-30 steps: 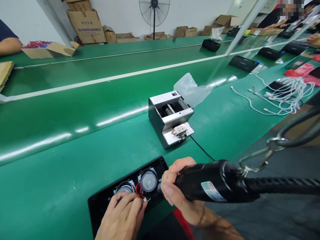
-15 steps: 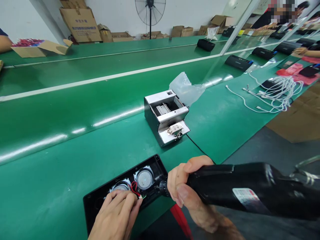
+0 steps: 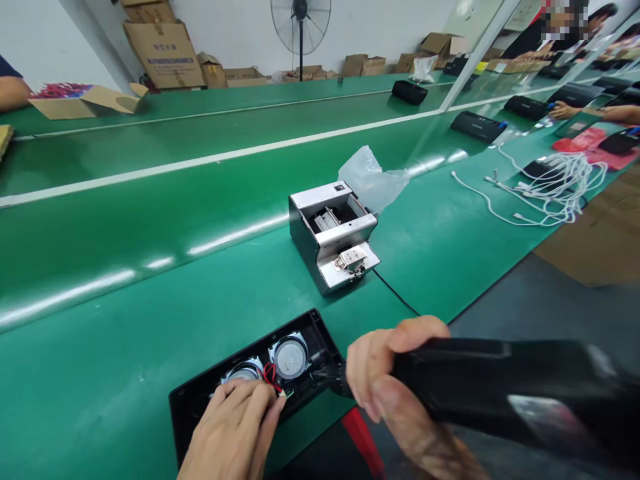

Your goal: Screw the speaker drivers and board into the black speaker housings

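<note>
Head view: hands sit at the near edge of the green counter (image 3: 125, 373). Since half a second ago the black electric screwdriver (image 3: 500, 393) has swung closer to the lens, so its body now fills the lower right and blurs; the sticker on its side, legible in outline before, is now a pale smear and cannot be read. The right hand (image 3: 385, 387) is closed around the tool's front end, its tip down at the right end of the black speaker housing (image 3: 200, 407). The left hand (image 3: 235, 433) lies with fingers curled on the housing's open inside, pressing beside the red wires (image 3: 269, 375); it has barely shifted.

The housing is a long matte plastic tray with rounded corners, lying at the counter's near edge, and two round metallic speaker drivers (image 3: 290, 355) shine inside it. Beyond it stands a boxy brushed-metal device (image 3: 333, 233), with a crumpled clear plastic bag (image 3: 370, 177) behind. White cables (image 3: 555, 183) lie tangled at the right. The counter is smooth and glossy, streaked with light. Cardboard boxes (image 3: 163, 47) by the wall carry blue print too small to read.
</note>
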A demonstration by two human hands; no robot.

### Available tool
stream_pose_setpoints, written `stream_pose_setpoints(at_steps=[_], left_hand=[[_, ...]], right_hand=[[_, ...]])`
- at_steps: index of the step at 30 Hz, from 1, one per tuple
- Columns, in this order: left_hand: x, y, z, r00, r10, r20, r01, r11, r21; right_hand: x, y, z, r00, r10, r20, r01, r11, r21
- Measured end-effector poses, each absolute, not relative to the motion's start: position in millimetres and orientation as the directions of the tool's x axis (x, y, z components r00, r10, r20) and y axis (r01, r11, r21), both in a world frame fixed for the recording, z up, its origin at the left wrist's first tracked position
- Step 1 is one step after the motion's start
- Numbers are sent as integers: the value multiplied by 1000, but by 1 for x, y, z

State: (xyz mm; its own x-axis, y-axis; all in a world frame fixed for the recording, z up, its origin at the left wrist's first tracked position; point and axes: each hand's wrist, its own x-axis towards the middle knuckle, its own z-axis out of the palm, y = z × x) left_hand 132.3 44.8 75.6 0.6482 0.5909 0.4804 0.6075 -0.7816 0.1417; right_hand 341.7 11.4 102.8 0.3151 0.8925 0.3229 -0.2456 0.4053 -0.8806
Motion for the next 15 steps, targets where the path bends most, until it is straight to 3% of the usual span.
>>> stream_pose_setpoints(at_steps=[6, 9, 12, 15], left_hand=[[129, 33, 57, 603, 641, 475, 661, -734, 153], [129, 35, 58, 601, 638, 481, 663, -735, 146], [128, 37, 59, 672, 568, 475, 591, -798, 118], [128, 34, 54, 646, 582, 494, 586, -793, 167]], right_hand=[[367, 4, 125, 450, 766, 459, -123, 563, -817], [374, 6, 117, 483, 761, 434, -68, 526, -848], [376, 13, 99, 476, 776, 414, -72, 503, -861], [377, 21, 80, 472, 789, 392, -42, 465, -885]])
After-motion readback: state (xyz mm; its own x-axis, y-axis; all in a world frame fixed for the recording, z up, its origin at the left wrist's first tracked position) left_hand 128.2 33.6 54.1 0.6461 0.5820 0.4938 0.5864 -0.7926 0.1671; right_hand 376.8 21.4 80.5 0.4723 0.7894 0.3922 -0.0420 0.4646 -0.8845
